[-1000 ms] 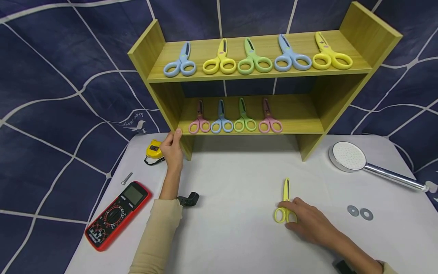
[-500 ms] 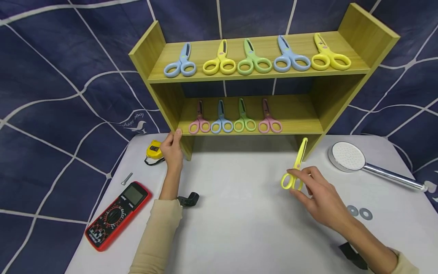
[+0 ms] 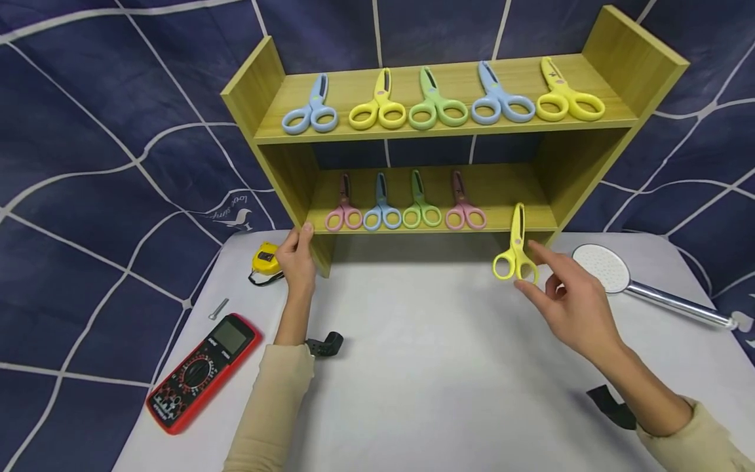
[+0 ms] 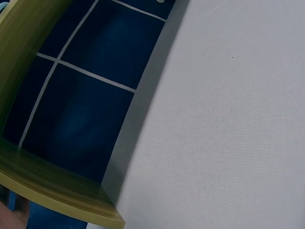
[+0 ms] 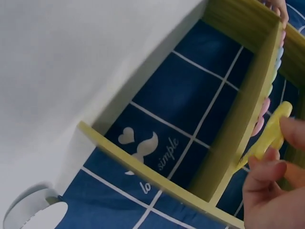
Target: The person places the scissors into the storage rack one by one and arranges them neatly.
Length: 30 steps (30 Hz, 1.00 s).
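Observation:
Yellow scissors [image 3: 516,252] are pinched by one handle loop between the thumb and fingers of my right hand [image 3: 575,305]. Their blades point up and overlap the right end of the lower shelf in the head view. The right wrist view shows the same scissors [image 5: 271,133] edge-on beside the shelf board. My left hand [image 3: 297,255] grips the left side of the wooden shelf unit [image 3: 596,157], its thumb at the lower board's corner. On the lower shelf lie pink scissors [image 3: 344,206], blue scissors [image 3: 382,206], green scissors [image 3: 420,204] and more pink scissors [image 3: 464,206].
Several larger scissors, such as the green pair [image 3: 436,101], line the upper shelf. Left on the white table [image 3: 413,367] are a tape measure [image 3: 267,259], a bolt [image 3: 218,309] and a red multimeter [image 3: 203,373]. A shower head [image 3: 601,267] lies at right.
My right hand has lifted the yellow scissors off the table and carried them up to the lower shelf's right end. My left hand stays on the shelf unit.

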Each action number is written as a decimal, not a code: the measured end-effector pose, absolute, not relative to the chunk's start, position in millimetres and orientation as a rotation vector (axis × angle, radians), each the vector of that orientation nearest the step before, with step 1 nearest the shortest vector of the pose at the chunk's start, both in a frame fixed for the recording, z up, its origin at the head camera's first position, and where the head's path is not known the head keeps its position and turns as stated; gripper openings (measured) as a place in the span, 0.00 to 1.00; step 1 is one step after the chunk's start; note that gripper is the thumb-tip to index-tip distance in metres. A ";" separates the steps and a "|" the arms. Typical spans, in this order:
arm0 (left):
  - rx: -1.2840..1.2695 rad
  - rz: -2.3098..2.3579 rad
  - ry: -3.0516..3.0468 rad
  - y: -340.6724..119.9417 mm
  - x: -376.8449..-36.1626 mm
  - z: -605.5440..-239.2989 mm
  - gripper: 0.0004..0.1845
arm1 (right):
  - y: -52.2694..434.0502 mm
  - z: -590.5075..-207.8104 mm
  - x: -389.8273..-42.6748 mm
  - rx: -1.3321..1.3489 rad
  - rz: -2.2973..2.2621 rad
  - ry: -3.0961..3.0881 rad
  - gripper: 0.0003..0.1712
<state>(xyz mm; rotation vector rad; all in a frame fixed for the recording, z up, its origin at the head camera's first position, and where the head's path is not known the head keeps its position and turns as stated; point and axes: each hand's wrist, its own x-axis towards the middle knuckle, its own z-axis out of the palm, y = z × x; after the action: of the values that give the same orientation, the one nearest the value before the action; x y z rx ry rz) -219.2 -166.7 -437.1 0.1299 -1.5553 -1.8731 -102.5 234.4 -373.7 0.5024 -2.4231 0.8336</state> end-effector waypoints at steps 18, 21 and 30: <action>0.102 -1.909 -1.553 -157.3 -209.6 -421.0 0.10 | 233.3 -371.0 -165.7 0.255 1.020 -2.327 0.31; 0.095 -1.889 -1.569 -153.0 -204.0 -414.2 0.10 | 235.1 -373.4 -162.5 0.239 1.070 -2.334 0.31; 0.117 -1.777 -1.972 -171.4 -181.2 -389.4 0.19 | 232.4 -377.5 -127.3 0.325 1.020 -2.196 0.32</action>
<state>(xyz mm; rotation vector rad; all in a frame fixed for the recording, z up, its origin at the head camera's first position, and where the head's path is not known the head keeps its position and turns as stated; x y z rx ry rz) -181.2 -171.4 -389.4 0.1169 -1.9719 -1.7773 -127.3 232.4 -377.5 0.3255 -2.1963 1.0204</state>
